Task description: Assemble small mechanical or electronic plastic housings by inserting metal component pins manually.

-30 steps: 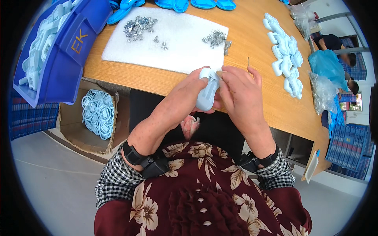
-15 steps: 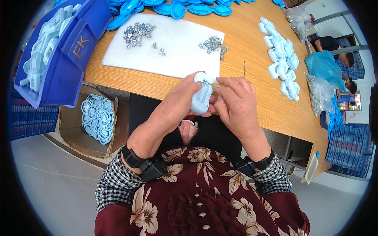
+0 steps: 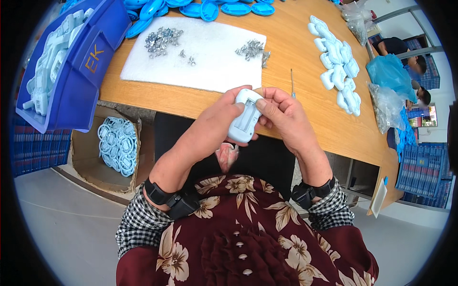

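A pale blue plastic casing (image 3: pixel 241 127) with a long recessed compartment is held over the table's near edge, compartment facing up. My left hand (image 3: pixel 217 114) is closed around its left side, with the thumb along the rim. My right hand (image 3: pixel 290 119) is closed on its upper right side, the thumb pressing at the end of the compartment and the other fingers curled beside and behind it. Whether anything small lies under that thumb is hidden. Just beyond my right hand, a thin screwdriver (image 3: pixel 293 85) rests on the wood.
A white foam sheet (image 3: pixel 210 66) bears piles of small metal parts (image 3: pixel 162 40). Pale blue casings (image 3: pixel 338 59) lie to the right, blue oval shells (image 3: pixel 236 8) at the back. At left stand a blue bin (image 3: pixel 90 78) and a carton (image 3: pixel 88 167). Other people are at far right.
The casing has turned to show its compartment more fully. My right thumb has come down on its upper end, and the whitish piece at my right fingertips no longer shows.
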A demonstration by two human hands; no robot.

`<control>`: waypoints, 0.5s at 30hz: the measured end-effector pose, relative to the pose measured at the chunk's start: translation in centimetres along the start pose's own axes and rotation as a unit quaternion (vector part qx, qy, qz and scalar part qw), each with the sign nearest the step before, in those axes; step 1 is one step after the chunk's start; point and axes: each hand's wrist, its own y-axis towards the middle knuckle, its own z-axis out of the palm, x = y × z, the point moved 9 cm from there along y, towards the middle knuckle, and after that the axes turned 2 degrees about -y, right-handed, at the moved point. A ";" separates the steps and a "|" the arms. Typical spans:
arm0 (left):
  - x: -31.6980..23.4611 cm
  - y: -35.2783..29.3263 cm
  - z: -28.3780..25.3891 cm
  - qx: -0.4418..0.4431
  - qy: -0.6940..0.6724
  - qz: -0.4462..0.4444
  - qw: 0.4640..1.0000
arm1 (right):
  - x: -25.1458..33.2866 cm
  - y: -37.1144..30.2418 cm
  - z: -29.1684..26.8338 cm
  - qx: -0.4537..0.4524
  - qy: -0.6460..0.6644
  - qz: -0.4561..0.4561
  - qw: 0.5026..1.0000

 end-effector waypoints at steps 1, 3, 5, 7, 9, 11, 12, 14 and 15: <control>-0.3 -0.1 -0.4 -0.018 0.071 0.021 0.997 | 0.0 0.0 0.0 0.000 0.001 -0.001 1.000; -1.4 -0.4 -0.4 -0.013 0.139 0.046 0.989 | 0.0 -0.3 0.2 0.004 -0.004 0.002 1.000; -2.4 -0.6 -0.1 -0.003 0.238 0.048 0.970 | 0.1 -0.6 0.6 0.015 -0.014 0.010 1.000; -2.9 -0.5 0.2 0.013 0.366 0.026 0.930 | 0.4 -0.9 0.7 0.014 -0.024 0.004 1.000; -3.2 -0.4 0.0 -0.013 0.359 0.070 0.931 | 0.6 -1.1 0.5 0.017 -0.006 -0.008 1.000; -2.6 -0.3 -0.2 -0.016 0.259 0.082 0.962 | 0.4 -1.4 -0.1 0.024 0.036 -0.024 0.999; -2.0 -0.2 -0.4 -0.007 0.161 0.070 0.985 | 0.7 -1.4 0.1 0.029 0.032 -0.043 0.998; -0.7 -0.2 -0.2 0.030 -0.053 0.001 0.998 | 1.4 -1.4 0.6 0.039 0.021 -0.083 0.996; -0.6 -0.4 0.1 0.059 -0.121 -0.007 0.991 | 1.6 -1.2 0.8 0.037 0.012 -0.083 0.996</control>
